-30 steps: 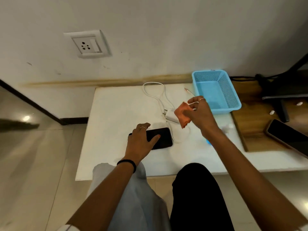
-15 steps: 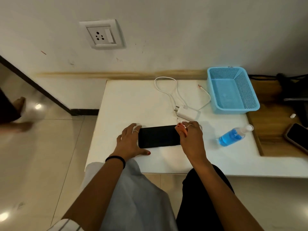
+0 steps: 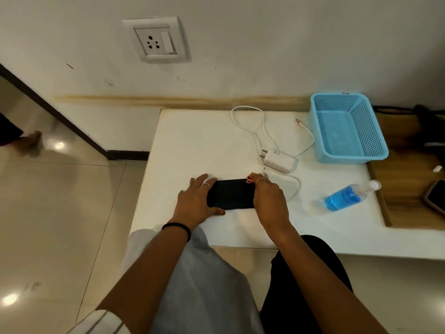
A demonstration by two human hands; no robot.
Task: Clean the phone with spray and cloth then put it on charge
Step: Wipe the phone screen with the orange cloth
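Head view: left hand point(image 3: 193, 201) pins the phone point(image 3: 230, 194) near the table's point(image 3: 192, 141) front edge; right hand point(image 3: 269, 198) presses the mostly hidden cloth point(image 3: 249, 180) on its right end. Hard wiping could slide it off.

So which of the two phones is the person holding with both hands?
The black phone flat on the white table, between the left hand and right hand. The other phone lies untouched on the wooden board at far right.
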